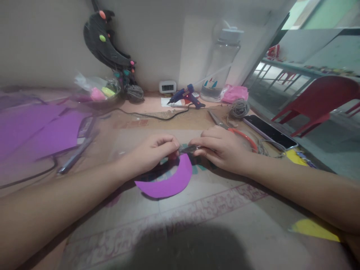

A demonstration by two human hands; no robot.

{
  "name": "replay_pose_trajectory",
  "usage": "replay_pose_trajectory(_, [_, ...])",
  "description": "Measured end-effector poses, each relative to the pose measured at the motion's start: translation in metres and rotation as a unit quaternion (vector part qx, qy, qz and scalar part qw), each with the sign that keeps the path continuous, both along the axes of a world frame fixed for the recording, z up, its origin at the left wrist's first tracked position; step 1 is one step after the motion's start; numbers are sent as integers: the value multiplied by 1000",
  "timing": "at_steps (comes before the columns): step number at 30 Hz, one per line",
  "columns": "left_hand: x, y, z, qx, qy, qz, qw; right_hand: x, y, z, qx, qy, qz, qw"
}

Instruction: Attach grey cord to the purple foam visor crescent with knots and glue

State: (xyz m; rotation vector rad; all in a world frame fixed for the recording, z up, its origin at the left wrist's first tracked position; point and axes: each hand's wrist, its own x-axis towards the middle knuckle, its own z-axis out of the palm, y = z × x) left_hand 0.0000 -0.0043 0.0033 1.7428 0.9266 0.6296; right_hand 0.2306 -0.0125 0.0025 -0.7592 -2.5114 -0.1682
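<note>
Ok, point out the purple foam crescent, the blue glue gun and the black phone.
Purple foam crescent (pixel 168 185): head view, middle of its curved band.
Blue glue gun (pixel 185 93): head view, on its body.
Black phone (pixel 268 131): head view, centre of its screen.

small item between hands: too small to tell | clock digits: blurred

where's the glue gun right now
In the head view the blue glue gun sits at the back of the table, centre, between the small digital clock and the clear water bottle.
</note>
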Motion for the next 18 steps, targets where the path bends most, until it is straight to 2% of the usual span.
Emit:
replay_pose_trajectory(4, [0, -1, -1, 5, -3, -5, 1000, 1, 0, 0, -33, 29, 0, 999])
replay_pose_trajectory(18, [0, 0, 1, 32, 18, 5, 999, 0, 0, -1, -21, 5, 2, 1000])
